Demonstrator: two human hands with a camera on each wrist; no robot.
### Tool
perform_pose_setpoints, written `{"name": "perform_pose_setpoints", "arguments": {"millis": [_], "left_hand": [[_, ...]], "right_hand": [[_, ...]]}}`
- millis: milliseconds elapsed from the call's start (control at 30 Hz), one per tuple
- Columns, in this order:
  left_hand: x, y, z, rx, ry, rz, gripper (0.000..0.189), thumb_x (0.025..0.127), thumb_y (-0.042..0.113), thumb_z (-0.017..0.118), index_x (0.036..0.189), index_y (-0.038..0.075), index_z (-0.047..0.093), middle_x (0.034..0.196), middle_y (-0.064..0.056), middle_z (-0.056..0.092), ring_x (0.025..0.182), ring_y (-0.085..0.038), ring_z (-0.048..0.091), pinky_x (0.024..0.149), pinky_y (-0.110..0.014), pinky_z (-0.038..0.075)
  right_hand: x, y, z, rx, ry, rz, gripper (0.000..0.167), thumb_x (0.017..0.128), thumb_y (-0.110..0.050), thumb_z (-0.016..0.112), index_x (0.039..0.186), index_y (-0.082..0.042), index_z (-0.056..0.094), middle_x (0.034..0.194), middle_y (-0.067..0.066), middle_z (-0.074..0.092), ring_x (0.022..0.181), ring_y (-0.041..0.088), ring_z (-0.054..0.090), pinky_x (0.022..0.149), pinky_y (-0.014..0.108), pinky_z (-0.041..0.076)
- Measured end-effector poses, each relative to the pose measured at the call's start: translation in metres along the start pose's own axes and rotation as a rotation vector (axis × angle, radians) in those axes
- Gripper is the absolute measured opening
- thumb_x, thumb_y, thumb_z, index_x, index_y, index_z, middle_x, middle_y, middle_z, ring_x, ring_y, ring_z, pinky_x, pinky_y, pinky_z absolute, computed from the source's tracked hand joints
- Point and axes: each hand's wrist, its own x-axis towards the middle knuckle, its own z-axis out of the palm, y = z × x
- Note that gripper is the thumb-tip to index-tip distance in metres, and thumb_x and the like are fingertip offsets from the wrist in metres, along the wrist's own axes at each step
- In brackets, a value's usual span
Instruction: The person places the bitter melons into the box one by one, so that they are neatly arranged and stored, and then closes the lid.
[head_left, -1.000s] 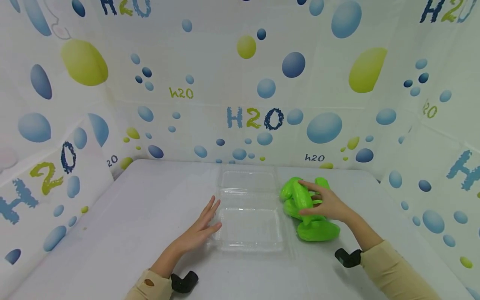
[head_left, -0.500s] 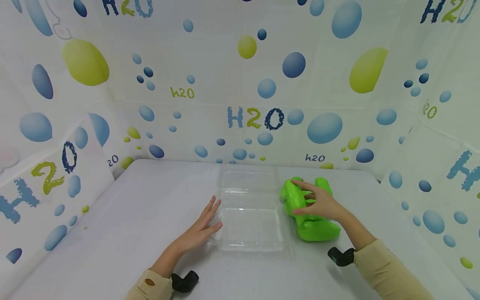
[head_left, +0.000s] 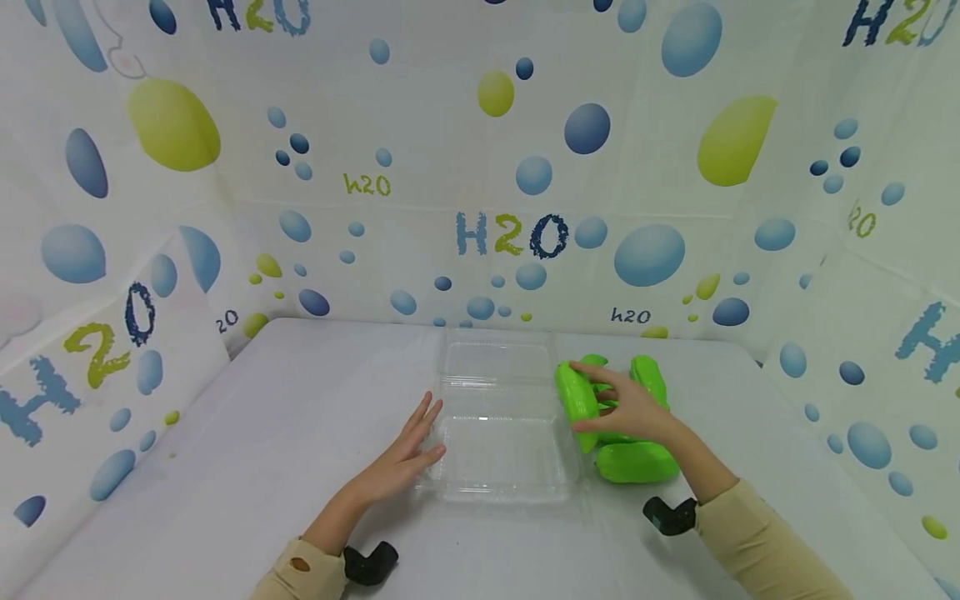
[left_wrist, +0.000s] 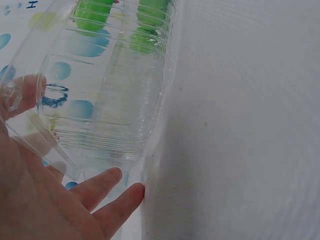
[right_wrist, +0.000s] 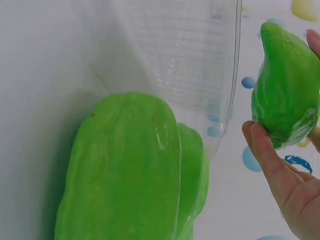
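Note:
My right hand point(head_left: 630, 408) holds a glossy green pepper-shaped vegetable point(head_left: 575, 398) between thumb and fingertips, raised beside the right wall of a clear plastic clamshell box point(head_left: 502, 493). In the right wrist view the held vegetable point(right_wrist: 287, 85) shows a narrow pointed end, with the fingers point(right_wrist: 267, 155) against its lower side. My left hand point(head_left: 401, 458) rests at the box's left edge, fingers spread and fairly straight. Seen from the left wrist, part of that hand shows through the transparent rim point(left_wrist: 30, 135). The box's lid point(head_left: 495, 360) lies folded back, away from me.
More green vegetables point(head_left: 637, 463) lie in a group right of the box, under and around the right hand. A white cloth point(head_left: 300, 400) covers the table. Behind it hangs a white curtain point(head_left: 420, 250) with blue and yellow-green spots and "H2O" lettering.
My right hand has moved left with the green vegetable, from over the group to the box's right edge. The left hand and the box have stayed put.

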Motion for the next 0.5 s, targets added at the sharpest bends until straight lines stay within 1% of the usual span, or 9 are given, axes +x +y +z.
{"name": "perform_pose_setpoints", "arguments": {"millis": [100, 167, 333, 500], "left_hand": [[0.000, 0.000, 0.000, 0.001, 0.000, 0.000, 0.064, 0.096, 0.018, 0.048, 0.148, 0.009, 0.011, 0.152, -0.010, -0.010, 0.137, -0.034, -0.001, 0.102, -0.057, 0.022], [0.000, 0.000, 0.000, 0.003, 0.001, -0.003, 0.064, 0.096, 0.018, 0.048, 0.148, 0.009, 0.011, 0.152, -0.010, -0.009, 0.137, -0.033, -0.001, 0.102, -0.057, 0.022], [-0.001, -0.001, -0.001, -0.001, 0.000, -0.006, 0.065, 0.095, 0.018, 0.048, 0.148, 0.009, 0.011, 0.152, -0.011, -0.010, 0.138, -0.033, -0.003, 0.102, -0.057, 0.022], [-0.001, -0.002, -0.001, -0.008, -0.005, -0.004, 0.065, 0.095, 0.018, 0.048, 0.148, 0.009, 0.011, 0.152, -0.011, -0.010, 0.137, -0.033, -0.003, 0.101, -0.057, 0.023]], "right_hand": [[0.000, -0.002, 0.003, 0.026, -0.009, 0.002, 0.086, 0.071, -0.027, 0.079, 0.143, -0.014, 0.032, 0.131, 0.021, 0.041, 0.110, 0.041, 0.051, 0.080, 0.036, 0.051], [0.001, -0.003, 0.005, 0.039, -0.007, 0.009, 0.087, 0.071, -0.027, 0.080, 0.143, -0.016, 0.033, 0.133, 0.021, 0.039, 0.112, 0.041, 0.050, 0.080, 0.036, 0.051], [0.005, -0.005, 0.011, 0.041, -0.006, 0.010, 0.086, 0.070, -0.029, 0.080, 0.142, -0.022, 0.034, 0.135, 0.017, 0.039, 0.112, 0.036, 0.051, 0.083, 0.035, 0.050], [0.008, -0.007, 0.018, 0.031, -0.013, 0.014, 0.087, 0.070, -0.031, 0.080, 0.142, -0.026, 0.033, 0.136, 0.016, 0.039, 0.112, 0.033, 0.052, 0.084, 0.035, 0.049]]}}
